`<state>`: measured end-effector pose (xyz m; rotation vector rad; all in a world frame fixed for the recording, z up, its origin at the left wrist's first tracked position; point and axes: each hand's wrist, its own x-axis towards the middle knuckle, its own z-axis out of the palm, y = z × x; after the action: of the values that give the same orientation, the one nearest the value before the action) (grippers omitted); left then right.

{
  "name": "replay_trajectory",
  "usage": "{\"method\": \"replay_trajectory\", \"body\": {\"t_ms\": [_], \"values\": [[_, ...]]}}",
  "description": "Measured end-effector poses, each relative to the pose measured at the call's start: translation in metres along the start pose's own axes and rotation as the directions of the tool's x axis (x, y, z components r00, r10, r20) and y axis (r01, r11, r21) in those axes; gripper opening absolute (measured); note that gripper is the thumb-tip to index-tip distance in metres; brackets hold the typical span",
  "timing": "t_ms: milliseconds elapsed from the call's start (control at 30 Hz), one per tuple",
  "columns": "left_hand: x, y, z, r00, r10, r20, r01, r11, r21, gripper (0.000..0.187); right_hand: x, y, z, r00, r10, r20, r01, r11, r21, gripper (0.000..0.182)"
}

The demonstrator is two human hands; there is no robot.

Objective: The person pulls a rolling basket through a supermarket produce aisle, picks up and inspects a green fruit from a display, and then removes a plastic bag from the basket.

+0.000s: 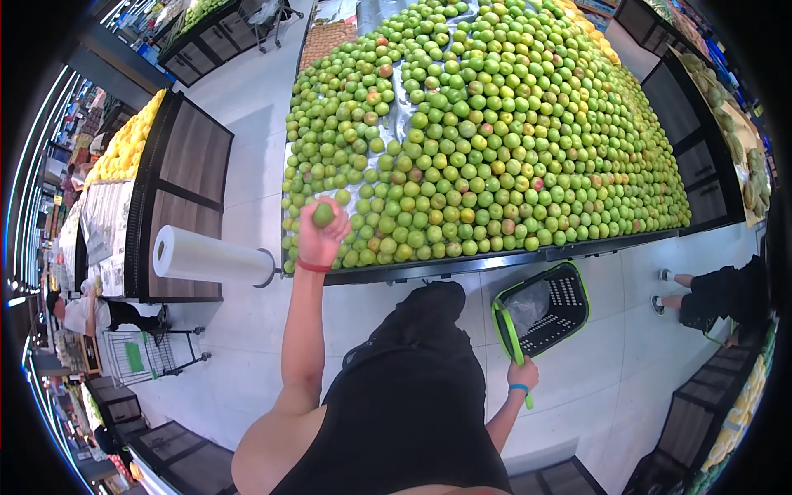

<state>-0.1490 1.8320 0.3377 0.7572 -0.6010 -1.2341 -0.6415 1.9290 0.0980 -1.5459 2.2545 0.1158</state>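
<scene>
My left hand [322, 234], with a red band at the wrist, is wrapped round a green fruit [322, 215] at the lower left corner of a large heap of green fruit [511, 124]. My right hand [523, 375], wearing a blue wristband, is closed on the green handle of a black shopping basket [569, 307]. The basket hangs beside my body, below the stand's front edge. A crumpled clear plastic bag [529, 304] lies inside it.
A roll of plastic bags [206, 256] stands left of the fruit stand's edge [495, 262]. Farther left are a stand of yellow fruit [132, 140], a shopping cart [140, 356] and a person in white [87, 315]. Another person in dark clothes [726, 293] stands at the right.
</scene>
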Motion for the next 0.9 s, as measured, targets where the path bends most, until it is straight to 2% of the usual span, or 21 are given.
{"method": "replay_trajectory", "body": {"t_ms": [233,300,433,500,533,600,633,667,733,767,833,867,900], "values": [[-0.003,-0.004,-0.014,1.0,-0.014,0.026,0.015,1.0,-0.009,0.034,-0.004,-0.004,-0.012,1.0,0.02,0.024,-0.02,0.999,0.036,0.024],[-0.004,-0.006,-0.01,0.995,0.002,-0.103,0.001,0.999,0.035,0.031,-0.004,-0.002,-0.01,1.0,0.02,0.021,-0.02,0.999,0.038,0.024],[-0.003,-0.01,-0.007,0.977,0.09,-0.191,-0.066,0.989,0.129,0.023,-0.003,0.001,-0.008,0.999,0.021,0.024,-0.022,0.999,0.047,0.024],[0.0,-0.015,-0.032,0.925,0.207,-0.32,-0.003,0.843,0.538,0.025,-0.005,0.002,-0.008,1.0,0.025,0.018,-0.026,0.998,0.054,0.024],[0.002,-0.018,-0.047,0.926,0.205,-0.316,-0.003,0.842,0.539,0.025,-0.005,0.001,-0.008,1.0,0.026,0.008,-0.027,0.998,0.06,0.024],[0.008,-0.026,-0.083,0.896,0.333,-0.294,0.021,0.63,0.776,0.033,-0.005,0.0,-0.01,0.999,0.035,0.018,-0.036,0.998,0.055,0.025],[0.011,-0.028,-0.095,0.88,0.353,-0.316,0.098,0.517,0.85,0.034,-0.006,0.0,-0.01,0.999,0.039,0.028,-0.04,0.998,0.046,0.025],[0.013,-0.033,-0.105,0.882,0.352,-0.314,0.098,0.515,0.852,0.034,-0.005,0.001,-0.008,0.999,0.041,0.03,-0.043,0.998,0.048,0.025],[0.017,-0.036,-0.109,0.857,0.444,-0.26,0.195,0.189,0.963,0.034,-0.003,0.004,-0.004,1.0,0.022,-0.004,-0.022,1.0,0.008,0.025],[0.019,-0.037,-0.112,0.858,0.443,-0.259,0.194,0.186,0.963,0.034,-0.002,0.004,-0.002,1.0,0.023,-0.002,-0.023,1.0,0.01,0.025],[0.023,-0.037,-0.108,0.826,0.469,-0.313,0.327,0.054,0.944,0.037,-0.002,0.004,-0.002,1.0,0.029,-0.009,-0.029,0.999,0.014,0.025],[0.024,-0.039,-0.116,0.826,0.469,-0.314,0.329,0.053,0.943,0.037,-0.002,0.003,-0.003,1.0,0.028,-0.006,-0.028,1.0,0.013,0.025],[0.026,-0.039,-0.124,0.846,0.517,-0.128,0.263,-0.196,0.944,0.039,-0.002,0.002,-0.004,1.0,0.03,-0.004,-0.03,1.0,0.005,0.025]]}}
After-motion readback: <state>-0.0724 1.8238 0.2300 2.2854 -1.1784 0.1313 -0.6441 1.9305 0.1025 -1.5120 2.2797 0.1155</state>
